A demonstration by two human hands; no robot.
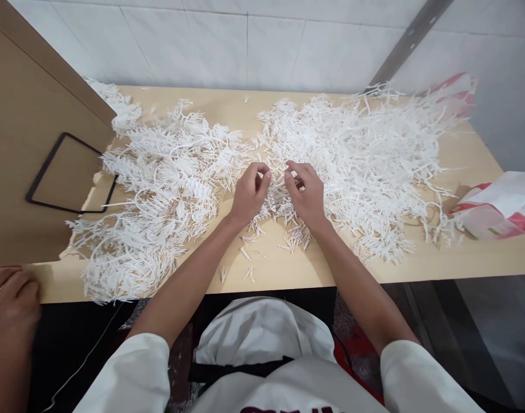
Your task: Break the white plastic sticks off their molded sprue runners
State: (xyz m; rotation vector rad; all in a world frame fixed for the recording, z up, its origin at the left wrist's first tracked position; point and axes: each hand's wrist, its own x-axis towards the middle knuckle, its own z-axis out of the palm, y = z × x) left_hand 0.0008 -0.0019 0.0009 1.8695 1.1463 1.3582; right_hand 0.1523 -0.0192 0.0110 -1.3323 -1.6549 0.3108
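My left hand [250, 192] is closed in a pinch, thumb against forefinger, above the middle of the table; whatever is between the tips is too small to make out. Just to its right, my right hand [306, 192] also pinches, and a thin white branched piece shows at its fingertips. The two hands are a short gap apart. Beneath and between them lie small loose white branched pieces [279, 198]. A large tangled heap of white branched strands [374, 155] spreads to the right, and another heap of white sprigs [171, 160] covers the left.
A brown board or box [42, 115] with a black rectangular frame [51, 166] stands at the left. Another person's hand [12, 292] rests by the table's left front edge. A red-and-white bag [494, 212] sits at the right. The tiled wall [214, 46] bounds the wooden table [283, 272] behind.
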